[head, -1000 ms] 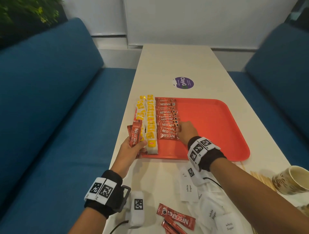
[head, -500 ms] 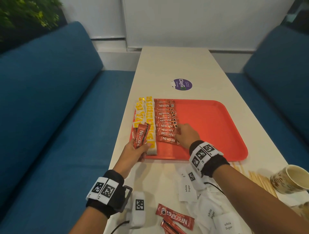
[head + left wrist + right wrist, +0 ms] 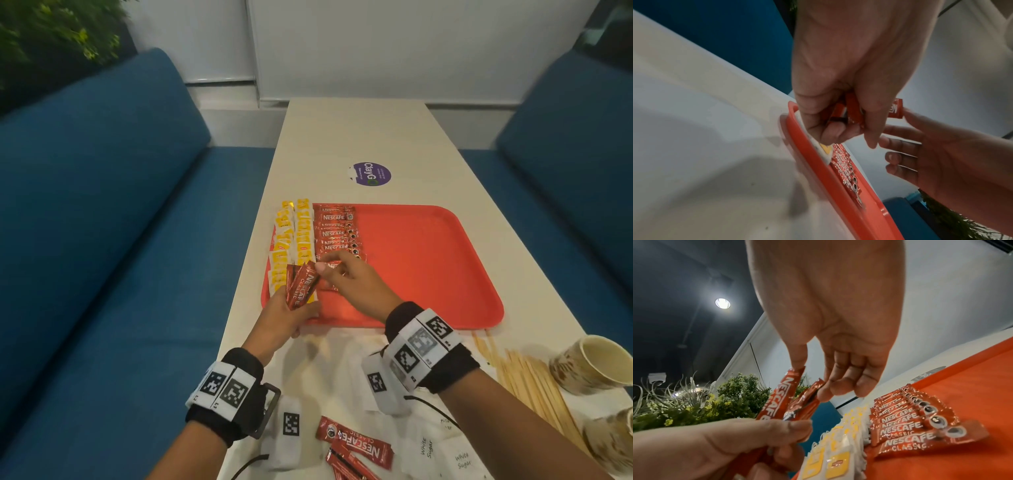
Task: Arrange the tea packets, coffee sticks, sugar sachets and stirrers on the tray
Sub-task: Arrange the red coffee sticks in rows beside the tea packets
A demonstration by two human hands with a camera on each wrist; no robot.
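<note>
Two hands meet over the near-left corner of a flat, glossy red plastic tray (image 3: pixel 428 260) with rounded corners and a raised rim, lying on a pale, smooth table (image 3: pixel 342 137). Left hand (image 3: pixel 279 320): fingers and thumb curled round the lower ends of a small fan of foil coffee sticks (image 3: pixel 301 286), red, narrow, crimped at the ends and printed NESCAFE CLASSIC. Right hand (image 3: pixel 352 281): thumb and forefinger pinching the top end of one stick in that fan, remaining fingers loosely bent.

Tray contents: along the left edge, two columns of overlapping white paper tea packets (image 3: pixel 294 236) with yellow labels; immediately right of them, touching, a column of shingled coffee sticks (image 3: pixel 337 233) lying crosswise. Remaining tray floor is bare plastic.

On the table, nearer than the tray: loose coffee sticks (image 3: pixel 354 447); flat white paper sugar sachets (image 3: pixel 442 452) lettered "White Sugar"; a spread of thin, pale wooden stirrers (image 3: pixel 534 387) to the right; beside these, patterned paper cups (image 3: pixel 589 366) lying on their sides. Purple round sticker (image 3: pixel 371 173) beyond the tray. Blue upholstered benches (image 3: pixel 102 240) flank the table.
</note>
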